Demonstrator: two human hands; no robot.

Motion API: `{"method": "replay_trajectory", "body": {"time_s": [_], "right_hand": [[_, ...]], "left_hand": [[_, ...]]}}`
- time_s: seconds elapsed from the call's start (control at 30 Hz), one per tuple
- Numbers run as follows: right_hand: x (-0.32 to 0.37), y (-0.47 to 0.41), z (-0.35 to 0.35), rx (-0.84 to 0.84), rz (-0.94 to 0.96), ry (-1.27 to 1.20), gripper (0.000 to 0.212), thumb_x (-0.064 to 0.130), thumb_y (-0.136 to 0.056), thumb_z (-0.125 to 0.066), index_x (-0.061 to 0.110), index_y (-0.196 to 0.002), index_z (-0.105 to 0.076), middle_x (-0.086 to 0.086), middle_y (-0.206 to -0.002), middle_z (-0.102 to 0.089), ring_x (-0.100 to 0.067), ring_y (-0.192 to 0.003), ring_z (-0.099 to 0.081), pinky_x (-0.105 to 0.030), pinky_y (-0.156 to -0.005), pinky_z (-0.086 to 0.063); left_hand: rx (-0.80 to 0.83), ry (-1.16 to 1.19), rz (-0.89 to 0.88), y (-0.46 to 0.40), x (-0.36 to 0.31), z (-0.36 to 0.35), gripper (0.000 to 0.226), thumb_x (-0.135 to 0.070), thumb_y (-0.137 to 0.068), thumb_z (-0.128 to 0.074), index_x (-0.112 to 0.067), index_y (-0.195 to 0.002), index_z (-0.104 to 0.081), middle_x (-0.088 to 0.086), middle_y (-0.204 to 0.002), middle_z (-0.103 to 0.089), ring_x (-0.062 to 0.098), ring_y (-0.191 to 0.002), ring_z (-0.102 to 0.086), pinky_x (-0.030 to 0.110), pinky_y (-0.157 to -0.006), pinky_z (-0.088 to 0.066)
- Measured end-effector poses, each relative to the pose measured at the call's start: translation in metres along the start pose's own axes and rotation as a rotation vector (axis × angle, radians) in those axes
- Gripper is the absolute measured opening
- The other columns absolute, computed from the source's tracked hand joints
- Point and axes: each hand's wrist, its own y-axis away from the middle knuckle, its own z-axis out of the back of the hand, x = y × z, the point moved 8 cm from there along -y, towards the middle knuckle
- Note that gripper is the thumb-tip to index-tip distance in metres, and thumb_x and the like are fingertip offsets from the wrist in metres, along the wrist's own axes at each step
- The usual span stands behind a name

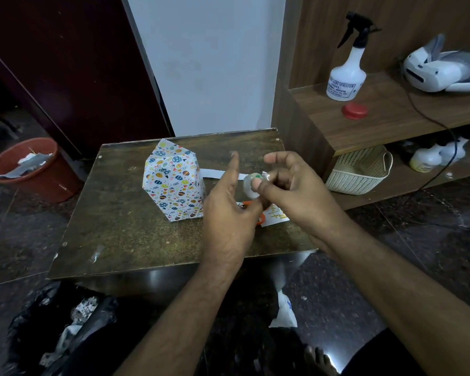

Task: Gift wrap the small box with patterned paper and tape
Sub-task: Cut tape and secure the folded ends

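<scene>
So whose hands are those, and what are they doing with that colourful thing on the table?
They belong to a person wearing a camera on their head, so you look down just as they do. The colourful thing is a box partly wrapped in patterned paper, standing on a small table. The right hand pinches a clear roll of tape. The left hand is right beside it, one finger pointing up, perhaps picking at the tape's end. Orange scissors peek out underneath the hands.

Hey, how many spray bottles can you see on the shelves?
1 for certain: a white plastic spray bottle with a black trigger stands on the upper wooden shelf, behind a red lid. Pale bottles lie on the lower shelf, but their tops are unclear, so more may be hidden.
</scene>
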Motion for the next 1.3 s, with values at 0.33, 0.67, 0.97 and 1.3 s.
{"method": "replay_trajectory", "body": {"time_s": [0.33,0.67,0.97,1.3], "right_hand": [[0.000,-0.003,-0.021,0.112,0.238,1.037,0.050,0.027,-0.093,-0.063,0.028,-0.139,-0.043,0.002,-0.110,-0.073,-0.026,-0.115,-0.060,-0.037,-0.090,-0.038],[0.011,-0.006,-0.010,0.009,0.204,0.602,0.022,0.019,-0.099,-0.065,0.022,-0.120,-0.066,0.005,-0.099,-0.071,-0.012,-0.090,-0.068,-0.032,-0.075,-0.056],[0.026,-0.002,-0.028,0.116,0.159,0.213,0.022,0.042,-0.099,-0.066,0.023,-0.094,-0.077,-0.002,-0.090,-0.078,-0.026,-0.093,-0.072,-0.051,-0.090,-0.057],[0.054,0.008,-0.052,0.032,0.360,0.027,0.011,0.022,-0.097,-0.072,0.020,-0.086,-0.072,0.002,-0.084,-0.074,-0.011,-0.085,-0.068,-0.031,-0.080,-0.052]], "left_hand": [[-0.018,-0.042,0.080,0.008,0.012,0.013,0.095,-0.022,-0.080,-0.079,-0.028,-0.160,-0.027,-0.021,-0.131,-0.068,0.014,-0.084,-0.065,0.046,-0.092,-0.058],[-0.044,-0.086,0.077,0.018,0.002,0.033,0.073,-0.022,-0.085,-0.077,-0.019,-0.150,-0.043,-0.012,-0.121,-0.073,-0.001,-0.123,-0.062,0.044,-0.112,-0.047],[-0.027,-0.156,0.004,0.035,-0.019,0.055,0.066,-0.011,-0.094,-0.073,-0.020,-0.152,-0.042,-0.013,-0.119,-0.075,-0.005,-0.122,-0.061,0.033,-0.115,-0.041],[-0.069,-0.074,-0.015,0.038,-0.037,0.078,0.064,-0.008,-0.096,-0.070,-0.021,-0.152,-0.041,-0.007,-0.111,-0.078,0.005,-0.106,-0.071,0.032,-0.102,-0.053]]}}
